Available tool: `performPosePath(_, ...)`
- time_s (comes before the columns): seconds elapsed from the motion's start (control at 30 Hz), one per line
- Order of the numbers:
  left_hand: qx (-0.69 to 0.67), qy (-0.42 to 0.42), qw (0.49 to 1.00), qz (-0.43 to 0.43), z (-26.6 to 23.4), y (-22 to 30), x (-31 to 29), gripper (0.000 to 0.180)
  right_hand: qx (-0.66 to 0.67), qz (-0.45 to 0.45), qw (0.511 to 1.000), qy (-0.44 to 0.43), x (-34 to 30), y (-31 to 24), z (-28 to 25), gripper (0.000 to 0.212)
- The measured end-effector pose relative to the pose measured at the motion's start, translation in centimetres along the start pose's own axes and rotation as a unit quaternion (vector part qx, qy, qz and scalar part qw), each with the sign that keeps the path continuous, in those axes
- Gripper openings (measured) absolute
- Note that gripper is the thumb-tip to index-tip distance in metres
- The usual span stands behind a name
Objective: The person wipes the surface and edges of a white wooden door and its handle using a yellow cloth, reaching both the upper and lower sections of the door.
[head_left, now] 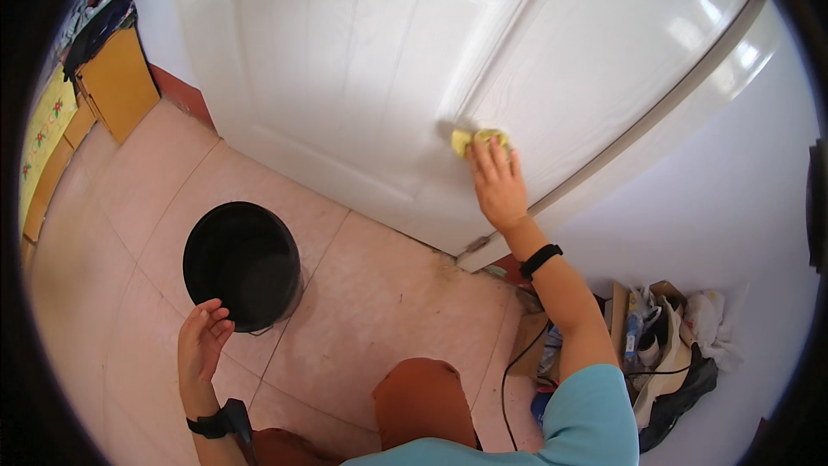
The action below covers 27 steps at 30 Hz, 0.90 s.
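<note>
My right hand point(498, 179) presses a crumpled yellow cloth point(461, 140) against the white panelled door point(354, 52), near the lower corner of its raised panel. The cloth is slightly blurred and partly covered by the fingers. On the tiled floor to the left stands a round black bucket point(246, 250). My left hand point(205, 336) is at the bucket's near rim, fingers loosely bent and nothing seen in them. Whether it touches the rim I cannot tell.
A cardboard box point(617, 319) with bags and other items sits at the right by the wall, a black cable point(509, 380) beside it. The door frame point(655, 121) runs along the door's right side. A yellow-brown cabinet point(121, 86) stands far left.
</note>
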<state>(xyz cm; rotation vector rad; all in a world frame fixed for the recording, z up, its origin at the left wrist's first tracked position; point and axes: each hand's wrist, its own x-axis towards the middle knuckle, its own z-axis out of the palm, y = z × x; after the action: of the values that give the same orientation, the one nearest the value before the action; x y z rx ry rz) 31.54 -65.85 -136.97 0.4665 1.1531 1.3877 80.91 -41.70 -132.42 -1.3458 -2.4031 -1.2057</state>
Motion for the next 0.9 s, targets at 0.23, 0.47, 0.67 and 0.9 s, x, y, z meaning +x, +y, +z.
performPosePath(0.23, 0.017, -0.022, 1.0, -0.01, 0.4, -0.7, 0.5, 0.026, 0.013, -0.057, 0.998, -0.024, 1.2, -2.2, 1.8, 0.047)
performPosePath(0.47, 0.035, -0.013, 0.999, -0.03, 0.7, -0.8, 0.9, 0.024, -0.03, -0.002, 1.0, 0.005, 5.8, -3.1, 0.2, 0.048)
performPosePath(0.67, 0.053, 0.007, 0.998, -0.044, -0.4, -0.9, 0.5, 0.023, 0.041, -0.094, 0.991, -0.088, 0.1, -7.5, 6.1, 0.049)
performPosePath(0.9, 0.056, 0.027, 0.997, -0.046, -1.1, -0.4, -0.2, 0.023, 0.032, -0.14, 0.972, -0.185, -4.3, -13.1, 11.6, 0.047)
